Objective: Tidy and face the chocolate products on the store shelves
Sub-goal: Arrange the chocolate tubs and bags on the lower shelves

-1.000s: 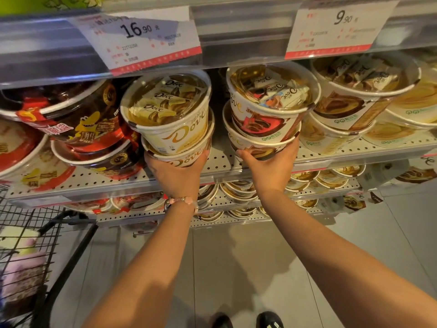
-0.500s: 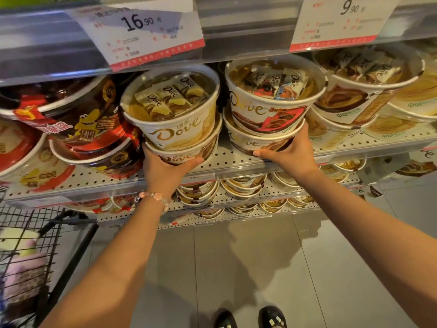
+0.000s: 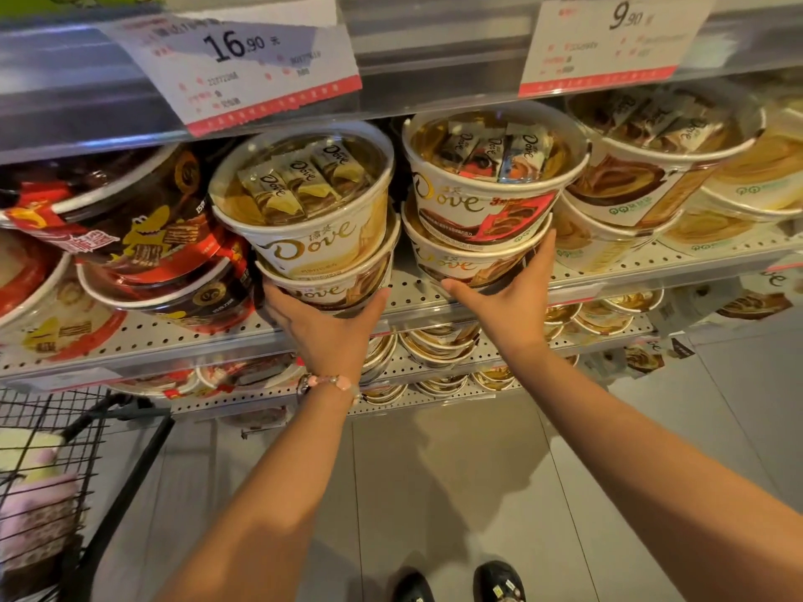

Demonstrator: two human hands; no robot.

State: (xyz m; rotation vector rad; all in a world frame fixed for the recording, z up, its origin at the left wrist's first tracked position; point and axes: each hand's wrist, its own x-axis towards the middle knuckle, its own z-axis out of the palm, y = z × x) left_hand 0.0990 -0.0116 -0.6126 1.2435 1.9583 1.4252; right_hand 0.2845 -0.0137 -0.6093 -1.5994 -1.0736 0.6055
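Head view: we note two stacks of Dove tubs on the shelf (image 3: 434, 304), each two high, under the 16.90 tag (image 3: 243, 63). The left hand (image 3: 323, 325) cups the left bottom tub (image 3: 334, 288) from below, thumb and fingers spread wide around its base; the left top tub (image 3: 304, 202) rides on it, tilted towards us. The right hand (image 3: 506, 297) holds the right bottom tub (image 3: 465, 262), thumb under the front edge and fingers laid up the right wall, reaching the seam beneath the right top tub (image 3: 491, 171). We judge these tubs light to moderate in weight, thin-walled and stiff at the rim but liable to dent if squeezed mid-wall; the glossy print looks slippery, and the clear lids could pop. The safest hold, in our opinion, is low on the bottom tub with the palm beneath, as both hands have now, since the upper tub sits loose and may slide off if tipped further. In appearance: round cream tubs, gold Dove script facing out, clear lids showing wrapped bars, the right pair carrying a red-and-brown banner. Red-and-brown tubs (image 3: 143, 236) stand to the left, further cream tubs (image 3: 643, 176) to the right, a cart (image 3: 87, 432) below left
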